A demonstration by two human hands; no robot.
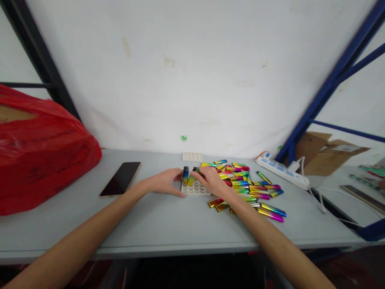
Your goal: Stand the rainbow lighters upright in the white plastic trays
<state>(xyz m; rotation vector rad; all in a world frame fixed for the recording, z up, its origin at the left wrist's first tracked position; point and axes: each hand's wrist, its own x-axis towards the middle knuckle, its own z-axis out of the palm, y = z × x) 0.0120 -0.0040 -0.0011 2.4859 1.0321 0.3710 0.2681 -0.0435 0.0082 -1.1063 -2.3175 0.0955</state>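
A white tray with rows of holes lies on the table between my hands. One blue-and-yellow lighter stands upright in its left part. My right hand pinches a second lighter, tilted, over the tray just right of the standing one; whether its lower end is in a hole I cannot tell. At the tray's left edge is my left hand, thumb and fingers spread apart around the corner, its fingertips close to the standing lighter. Under and beside my right forearm spreads a pile of shiny multicoloured lighters.
Behind the tray, a second white piece lies by the wall. A phone and a red plastic bag are to the left. On the right are a white power strip with cables and a cardboard box beyond the blue frame.
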